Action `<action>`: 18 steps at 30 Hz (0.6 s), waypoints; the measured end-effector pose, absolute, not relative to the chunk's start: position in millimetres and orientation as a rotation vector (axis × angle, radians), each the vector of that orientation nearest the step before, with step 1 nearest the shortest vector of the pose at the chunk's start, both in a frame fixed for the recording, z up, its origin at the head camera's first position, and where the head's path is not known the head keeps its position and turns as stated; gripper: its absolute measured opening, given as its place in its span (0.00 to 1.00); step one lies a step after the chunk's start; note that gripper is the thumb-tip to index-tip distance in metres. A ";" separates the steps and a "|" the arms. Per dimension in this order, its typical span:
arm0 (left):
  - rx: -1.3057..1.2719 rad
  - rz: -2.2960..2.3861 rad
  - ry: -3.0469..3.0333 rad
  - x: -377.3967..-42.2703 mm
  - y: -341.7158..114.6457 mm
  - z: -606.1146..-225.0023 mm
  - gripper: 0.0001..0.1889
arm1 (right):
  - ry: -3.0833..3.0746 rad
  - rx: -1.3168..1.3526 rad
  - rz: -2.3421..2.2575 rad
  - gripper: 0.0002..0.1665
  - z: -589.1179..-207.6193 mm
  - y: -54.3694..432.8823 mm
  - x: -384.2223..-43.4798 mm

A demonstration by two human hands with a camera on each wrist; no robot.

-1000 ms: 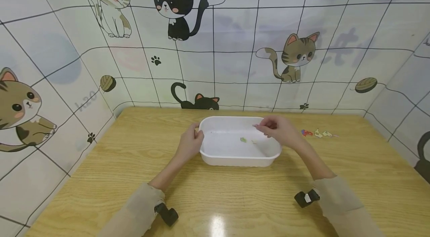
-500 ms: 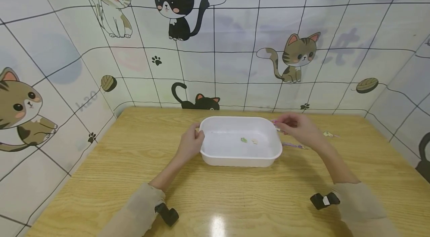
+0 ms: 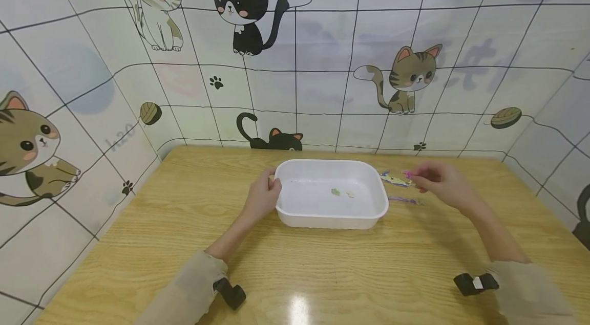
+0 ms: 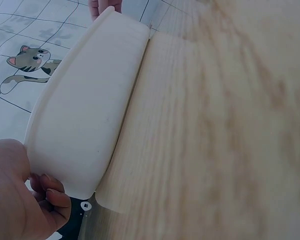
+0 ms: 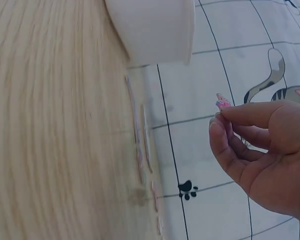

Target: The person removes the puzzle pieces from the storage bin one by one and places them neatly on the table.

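Observation:
My left hand (image 3: 264, 195) grips the left end of a white plastic tub (image 3: 301, 218), thumb over its rim. In the left wrist view, the tub's long outer wall is side-on and curled fingers show at its near corner. Inside lie a small green piece (image 3: 335, 192) and a small pale piece (image 3: 350, 194). To the right of the tub, my right hand (image 3: 449, 185) pinches a small pink piece (image 5: 223, 104) between thumb and forefinger, raised off the table. Below and beside this hand lie a blue-and-yellow strip (image 3: 395, 180) and a thin purple strip (image 3: 403, 199).
The strips lie flat on the wood-grain table (image 3: 295, 258) close to the tub's right end. In the right wrist view, further small pieces (image 5: 155, 196) lie in line beyond the strips. A wall covering with cartoon cats (image 3: 407, 82) stands behind the table.
My right hand has moved right, from over the tub to beyond its right end, with a pink piece pinched throughout. The strips beside the tub have come into view. My left hand stays on the tub.

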State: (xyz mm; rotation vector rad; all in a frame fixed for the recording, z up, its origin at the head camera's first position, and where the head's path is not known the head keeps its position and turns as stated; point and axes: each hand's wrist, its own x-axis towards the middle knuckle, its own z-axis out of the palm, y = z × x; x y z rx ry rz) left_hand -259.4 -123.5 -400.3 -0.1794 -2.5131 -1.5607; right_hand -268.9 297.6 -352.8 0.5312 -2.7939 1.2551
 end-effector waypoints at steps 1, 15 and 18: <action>-0.179 -1.562 -2.513 -259.4 -123.6 -400.3 0.21 | -2.811 0.514 1.252 0.14 -353.8 301.4 -268.6; -0.179 -1.573 -2.518 -258.5 -124.0 -400.0 0.22 | -3.025 0.346 1.080 0.20 -364.8 341.5 -269.2; -0.184 -1.574 -2.515 -258.4 -123.9 -399.8 0.22 | -3.052 0.323 1.053 0.19 -366.2 346.6 -268.2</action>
